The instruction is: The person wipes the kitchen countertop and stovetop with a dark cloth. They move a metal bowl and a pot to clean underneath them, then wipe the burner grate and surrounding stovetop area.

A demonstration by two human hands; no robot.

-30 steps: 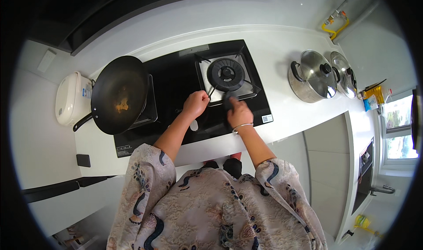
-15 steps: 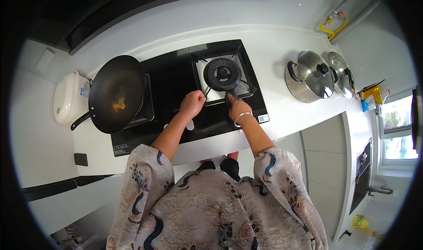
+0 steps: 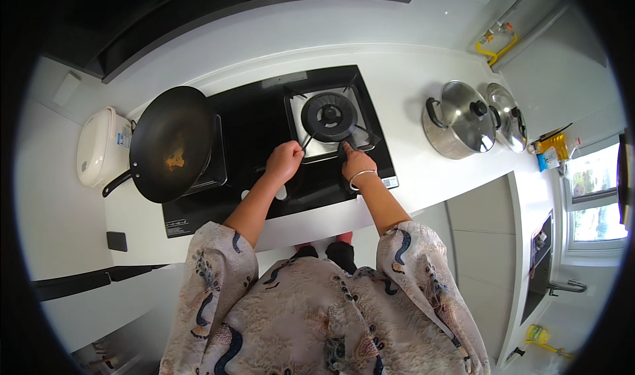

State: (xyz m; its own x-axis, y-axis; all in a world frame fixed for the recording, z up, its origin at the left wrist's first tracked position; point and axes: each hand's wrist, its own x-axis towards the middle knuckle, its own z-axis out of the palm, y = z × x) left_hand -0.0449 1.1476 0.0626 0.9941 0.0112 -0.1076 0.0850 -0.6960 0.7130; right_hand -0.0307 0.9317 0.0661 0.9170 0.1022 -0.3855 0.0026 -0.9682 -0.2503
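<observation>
The black gas hob (image 3: 248, 124) has a square burner tray on its right, with a black round burner (image 3: 329, 117) and a dark pot support around it. My left hand (image 3: 284, 162) is closed around the front left prong of the pot support. My right hand (image 3: 359, 165), with a bracelet at the wrist, pinches a dark cloth (image 3: 341, 153) at the tray's front edge. Its fingers point towards the burner. Most of the cloth lies hidden under that hand.
A black wok (image 3: 173, 137) with brownish residue stands on the left burner. Beyond it is a white appliance (image 3: 99, 147). On the white counter (image 3: 403, 124) to the right stand a lidded steel pot (image 3: 450, 127) and a glass lid (image 3: 508, 120). Bottles and packets (image 3: 555, 149) sit farther right.
The whole view has shifted slightly. My left hand keeps its grip on the prong, and the cloth under my right hand has moved a little along the tray's front edge.
</observation>
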